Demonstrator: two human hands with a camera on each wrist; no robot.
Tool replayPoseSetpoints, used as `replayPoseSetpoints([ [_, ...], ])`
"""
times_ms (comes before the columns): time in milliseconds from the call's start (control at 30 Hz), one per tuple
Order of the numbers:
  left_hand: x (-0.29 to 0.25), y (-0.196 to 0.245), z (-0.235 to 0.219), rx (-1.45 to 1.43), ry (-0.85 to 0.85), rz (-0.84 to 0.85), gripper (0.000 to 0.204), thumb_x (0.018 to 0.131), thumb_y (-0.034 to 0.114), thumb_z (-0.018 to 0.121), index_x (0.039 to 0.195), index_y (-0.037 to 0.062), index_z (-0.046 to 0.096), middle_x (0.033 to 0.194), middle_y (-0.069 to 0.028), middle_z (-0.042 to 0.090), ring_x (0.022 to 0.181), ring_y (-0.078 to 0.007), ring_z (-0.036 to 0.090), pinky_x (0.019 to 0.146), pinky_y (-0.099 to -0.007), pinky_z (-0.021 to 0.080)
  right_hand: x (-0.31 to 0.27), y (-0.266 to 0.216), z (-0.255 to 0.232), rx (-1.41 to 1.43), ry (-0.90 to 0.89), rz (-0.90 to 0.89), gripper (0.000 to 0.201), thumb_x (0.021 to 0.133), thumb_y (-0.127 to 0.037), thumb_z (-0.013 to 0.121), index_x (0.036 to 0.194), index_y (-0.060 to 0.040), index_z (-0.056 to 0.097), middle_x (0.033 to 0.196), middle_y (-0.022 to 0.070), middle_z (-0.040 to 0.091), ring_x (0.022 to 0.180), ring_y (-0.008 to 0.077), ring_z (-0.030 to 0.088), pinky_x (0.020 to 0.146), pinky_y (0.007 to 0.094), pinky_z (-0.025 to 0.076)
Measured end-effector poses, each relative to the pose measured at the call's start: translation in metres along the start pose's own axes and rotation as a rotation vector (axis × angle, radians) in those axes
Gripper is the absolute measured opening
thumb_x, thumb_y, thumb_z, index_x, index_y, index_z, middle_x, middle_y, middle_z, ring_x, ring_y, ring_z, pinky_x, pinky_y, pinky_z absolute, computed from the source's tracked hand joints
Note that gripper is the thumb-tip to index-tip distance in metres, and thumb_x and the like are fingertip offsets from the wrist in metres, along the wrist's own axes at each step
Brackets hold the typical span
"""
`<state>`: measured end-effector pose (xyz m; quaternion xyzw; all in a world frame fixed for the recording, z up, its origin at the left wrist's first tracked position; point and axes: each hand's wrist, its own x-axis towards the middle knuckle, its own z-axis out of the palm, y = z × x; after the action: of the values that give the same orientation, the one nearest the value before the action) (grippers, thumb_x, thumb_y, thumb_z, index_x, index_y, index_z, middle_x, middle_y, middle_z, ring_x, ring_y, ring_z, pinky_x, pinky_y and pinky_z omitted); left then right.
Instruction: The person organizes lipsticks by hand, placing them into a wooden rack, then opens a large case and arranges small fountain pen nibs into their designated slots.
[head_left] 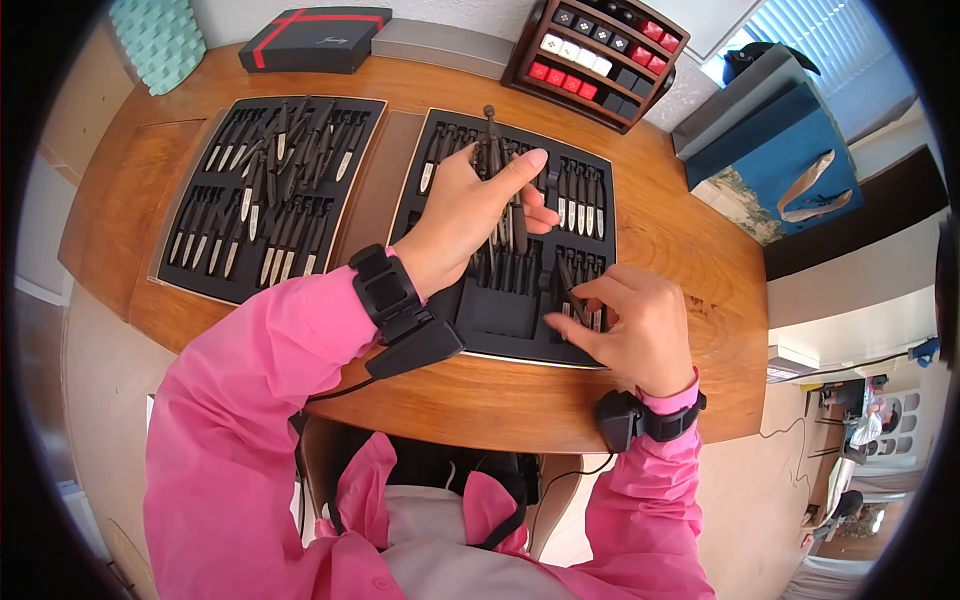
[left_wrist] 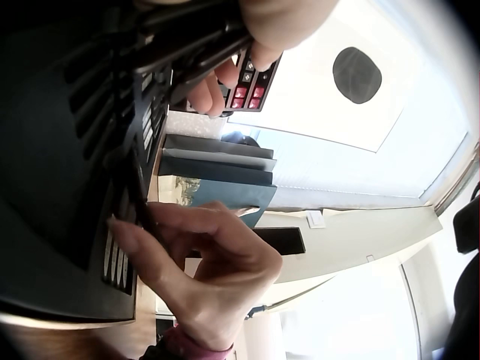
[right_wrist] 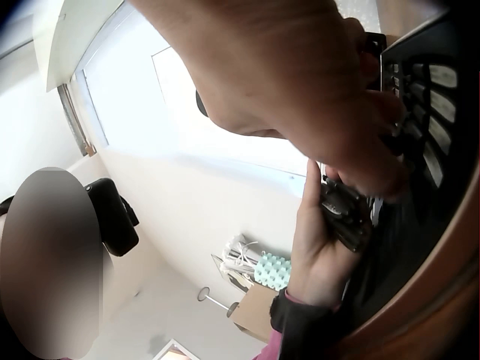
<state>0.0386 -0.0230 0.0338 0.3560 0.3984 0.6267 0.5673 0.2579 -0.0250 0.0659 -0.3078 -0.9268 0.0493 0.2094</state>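
Note:
My left hand (head_left: 462,212) grips a bundle of several slim dark sticks (head_left: 491,145) with knobbed ends, upright above the right black tray (head_left: 500,315). My right hand (head_left: 640,322) is at that tray's front right compartment, thumb and index finger pinching one dark stick (left_wrist: 141,187) that leans out of the row. Beneath it, more sticks with silver, blade-shaped ends (left_wrist: 116,262) lie in the slots. In the right wrist view, the left hand (right_wrist: 322,259) holds its bundle beyond the right hand, whose fingertips point down at the slots.
A second black tray (head_left: 368,120) to the left holds similar sticks, several piled loosely across the slots. Behind stand a dark box with a red ribbon (head_left: 318,42), a brown rack of red, white and black cubes (head_left: 600,55) and a blue paper bag (head_left: 790,165). The wooden table (head_left: 700,300) curves at its front edge.

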Motion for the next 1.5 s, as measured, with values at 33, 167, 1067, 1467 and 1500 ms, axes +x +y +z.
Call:
replayPoseSetpoints([
  [33, 0.0, 0.0, 0.0, 0.002, -0.006, 0.005, 0.032, 0.099, 0.034, 0.067, 0.097, 0.0034, 0.057, 0.081, -0.0075, 0.064, 0.077, -0.0222, 0.072, 0.07, -0.0336, 0.062, 0.0, -0.001, -0.001, 0.0, 0.0, 0.0, 0.014, 0.071, -0.01, 0.084, 0.078, -0.0047, 0.072, 0.065, 0.0057, 0.059, 0.053, 0.0213, 0.057, 0.05, 0.0328, 0.044],
  [167, 0.0, -0.001, 0.0, -0.003, 0.006, -0.01, 0.032, 0.099, 0.034, 0.067, 0.097, 0.0035, 0.057, 0.081, -0.0075, 0.064, 0.076, -0.0222, 0.072, 0.07, -0.0335, 0.062, 0.001, 0.001, 0.0, 0.115, -0.009, 0.044, 0.016, 0.074, -0.016, 0.083, 0.08, -0.0056, 0.072, 0.069, 0.0063, 0.06, 0.061, 0.0272, 0.06, 0.054, 0.0363, 0.048],
  [1067, 0.0, 0.001, 0.001, 0.015, -0.001, -0.023, 0.029, 0.099, 0.032, 0.067, 0.099, 0.0044, 0.057, 0.082, -0.0069, 0.063, 0.075, -0.0219, 0.072, 0.068, -0.0327, 0.061, 0.005, 0.023, -0.006, 0.121, -0.222, -0.042, 0.051, 0.071, -0.033, 0.087, 0.115, -0.0084, 0.076, 0.12, 0.0078, 0.062, 0.106, 0.0296, 0.055, 0.094, 0.0396, 0.045],
  [1467, 0.0, 0.007, 0.001, -0.08, 0.083, -0.084, 0.029, 0.1, 0.028, 0.066, 0.103, 0.0017, 0.055, 0.081, -0.0078, 0.063, 0.076, -0.0234, 0.073, 0.068, -0.0349, 0.063, -0.002, 0.034, 0.0, 0.336, -0.104, 0.014, 0.058, 0.077, -0.033, 0.085, 0.126, -0.0066, 0.069, 0.116, 0.0094, 0.065, 0.11, 0.0296, 0.057, 0.097, 0.0392, 0.045],
  [1500, 0.001, 0.008, -0.002, -0.091, 0.089, -0.079, 0.029, 0.1, 0.03, 0.066, 0.102, 0.0028, 0.055, 0.081, -0.008, 0.063, 0.076, -0.0242, 0.073, 0.069, -0.0354, 0.063, -0.003, 0.033, -0.001, 0.411, -0.086, 0.083, 0.06, 0.08, -0.032, 0.083, 0.13, -0.0053, 0.065, 0.112, 0.0104, 0.067, 0.109, 0.0293, 0.059, 0.096, 0.0388, 0.046],
])
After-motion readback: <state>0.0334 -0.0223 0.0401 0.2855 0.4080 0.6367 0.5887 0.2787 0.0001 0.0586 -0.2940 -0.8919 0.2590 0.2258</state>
